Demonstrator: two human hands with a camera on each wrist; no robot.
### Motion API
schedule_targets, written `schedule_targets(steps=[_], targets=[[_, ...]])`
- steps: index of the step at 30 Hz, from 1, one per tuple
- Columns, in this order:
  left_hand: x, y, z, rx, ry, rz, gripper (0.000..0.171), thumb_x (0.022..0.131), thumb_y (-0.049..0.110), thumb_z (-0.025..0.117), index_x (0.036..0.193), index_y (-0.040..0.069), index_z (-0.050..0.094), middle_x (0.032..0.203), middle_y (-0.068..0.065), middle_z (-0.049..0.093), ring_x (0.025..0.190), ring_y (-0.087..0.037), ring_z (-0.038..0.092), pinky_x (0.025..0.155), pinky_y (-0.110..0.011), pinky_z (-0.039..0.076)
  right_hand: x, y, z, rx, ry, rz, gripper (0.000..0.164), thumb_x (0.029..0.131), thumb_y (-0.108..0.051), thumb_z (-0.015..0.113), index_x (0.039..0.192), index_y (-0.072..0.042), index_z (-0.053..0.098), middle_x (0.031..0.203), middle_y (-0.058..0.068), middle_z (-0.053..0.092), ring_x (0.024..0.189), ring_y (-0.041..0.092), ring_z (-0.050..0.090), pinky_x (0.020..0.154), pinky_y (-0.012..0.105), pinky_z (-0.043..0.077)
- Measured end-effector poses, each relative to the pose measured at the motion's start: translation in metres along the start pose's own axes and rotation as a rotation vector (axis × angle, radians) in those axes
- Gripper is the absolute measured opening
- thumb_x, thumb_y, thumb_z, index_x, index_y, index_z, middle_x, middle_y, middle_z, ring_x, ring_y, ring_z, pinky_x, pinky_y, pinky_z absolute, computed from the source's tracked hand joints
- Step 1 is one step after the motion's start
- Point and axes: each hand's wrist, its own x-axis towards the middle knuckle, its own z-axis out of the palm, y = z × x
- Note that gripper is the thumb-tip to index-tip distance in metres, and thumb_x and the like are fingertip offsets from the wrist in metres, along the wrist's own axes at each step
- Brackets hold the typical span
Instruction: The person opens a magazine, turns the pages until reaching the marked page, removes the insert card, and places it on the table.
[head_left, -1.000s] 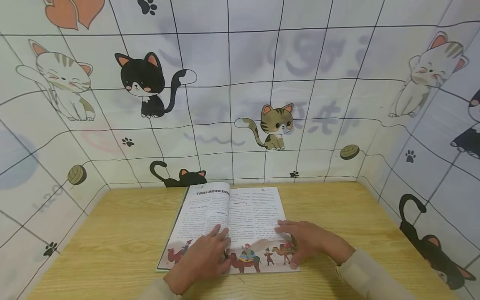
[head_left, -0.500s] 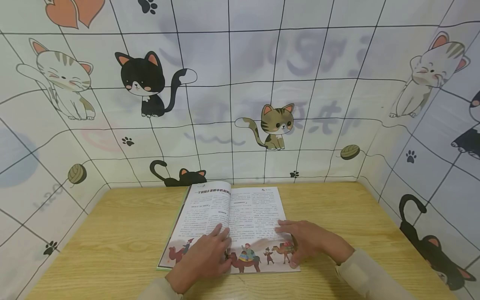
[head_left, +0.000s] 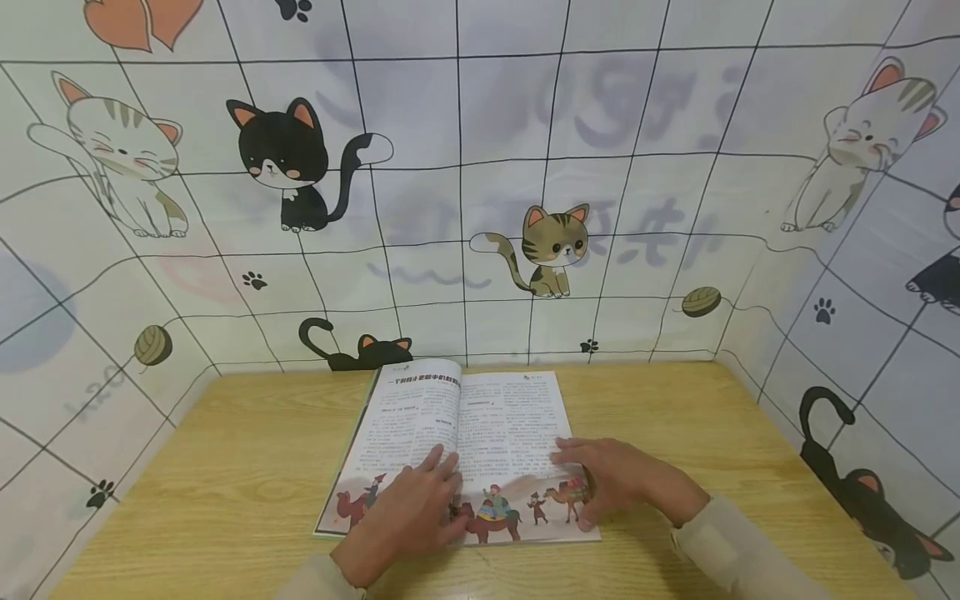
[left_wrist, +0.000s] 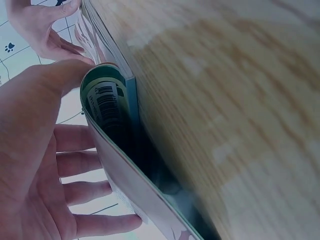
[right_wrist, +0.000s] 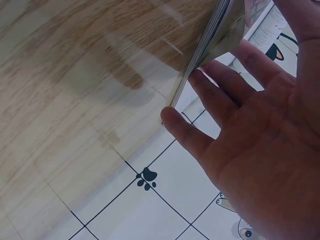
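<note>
An open magazine (head_left: 517,425), printed with text and camel drawings along the bottom, lies on the wooden table. My left hand (head_left: 416,508) rests on the lower left page, fingertips by the spine. In the left wrist view, the fingers of that left hand (left_wrist: 45,155) are spread along the page. The magazine's left half bows up there, and a barcode (left_wrist: 106,102) shows inside the curl. At the right page's outer edge lies my right hand (head_left: 618,479), thumb low on the page. The right wrist view has the right hand's fingers (right_wrist: 215,95) loosely extended against the stacked page edges.
The wooden table (head_left: 232,467) ends at a white cloth wall (head_left: 420,292) with a black grid and cartoon cats. Similar cloth panels close in the left and right sides. The magazine's top edge lies near the back wall.
Both hands and the magazine keep their places. Only the head view has tilted slightly, so the wall drawings sit a little higher.
</note>
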Motion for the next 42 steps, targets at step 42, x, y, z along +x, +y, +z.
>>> schedule_targets(steps=[42], targets=[[0.000, -0.002, -0.006, 0.100, 0.051, 0.017, 0.059, 0.086, 0.062, 0.060, 0.119, 0.014, 0.070, 0.128, -0.006, 0.064, 0.123, -0.028, 0.057, 0.083, -0.047, 0.054, 0.001, 0.004, -0.011, 0.084, 0.035, -0.032, 0.079, 0.085, -0.063, 0.066, 0.141, -0.009, 0.054, 0.139, 0.005, 0.058, 0.130, 0.029, 0.052, 0.104, 0.056, 0.042]])
